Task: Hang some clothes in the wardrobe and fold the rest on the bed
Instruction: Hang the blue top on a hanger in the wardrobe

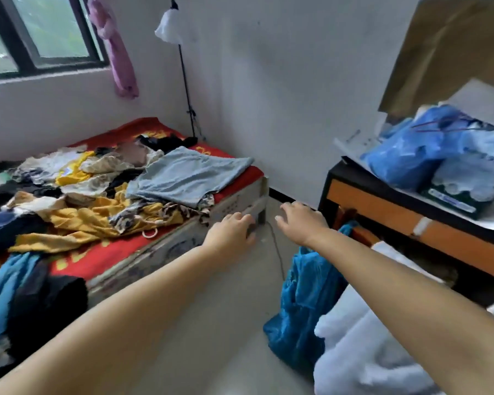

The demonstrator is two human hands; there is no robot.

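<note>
A bed (241, 178) with a red patterned sheet fills the left side. A jumble of clothes (77, 192) covers it, among them yellow, black, white and leopard-print pieces. A light blue-grey garment (188, 175) lies spread flat on top near the bed's foot. A blue garment (3, 292) hangs over the near edge. Both my arms stretch forward over the floor. My left hand (233, 230) is beside the bed's corner with relaxed fingers and holds nothing. My right hand (301, 220) hovers to its right, fingers loosely spread and empty. No wardrobe is in view.
An orange and black table (382, 206) on the right carries blue plastic bags (411, 155) and papers. A blue bag (305, 303) stands on the floor beneath my right arm, white cloth (362, 352) beside it. A cable (278, 252) runs across the pale floor. Pink fabric (117, 47) hangs by the window.
</note>
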